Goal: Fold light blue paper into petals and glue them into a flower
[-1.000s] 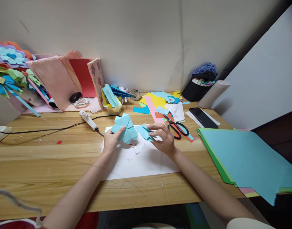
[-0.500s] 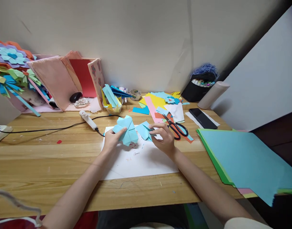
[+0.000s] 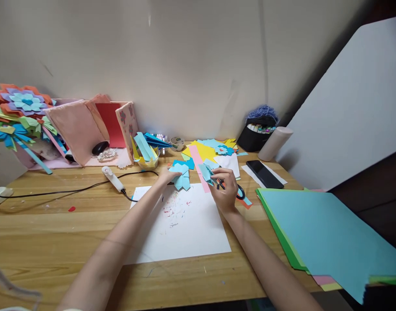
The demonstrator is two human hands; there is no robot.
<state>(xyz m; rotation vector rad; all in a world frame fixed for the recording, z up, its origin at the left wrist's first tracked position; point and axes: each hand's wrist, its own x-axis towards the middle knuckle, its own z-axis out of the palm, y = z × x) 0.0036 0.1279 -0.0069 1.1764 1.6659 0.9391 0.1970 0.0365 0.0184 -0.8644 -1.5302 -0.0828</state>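
Left hand (image 3: 167,177) and right hand (image 3: 226,187) have both reached farther across the desk (image 3: 64,246) than half a second ago, taking their light-blue pieces off the middle of the work area, with a slightly wider gap between them; the two remain separate, each in its own grip. A stack of coloured paper (image 3: 327,233) lies at the right edge. The white paper sheet (image 3: 191,242) in front now shows its marked middle openly. At its far edge is the light-blue paper flower (image 3: 182,174), the left thumb laid on top and the fingers hidden underneath, apparently a flat pinch (whether the flower already rests on anything, I cannot tell). Beside it, over the pink paper strip (image 3: 194,155), the folded light-blue piece (image 3: 205,172) is nipped between the right thumb and partly curled fingers. For writing, the sheet bears only red, blue and dark strokes, no readable words; the phone (image 3: 264,174) has a dark screen, and the dark patch on the roll of tape (image 3: 177,144) is too small to read.
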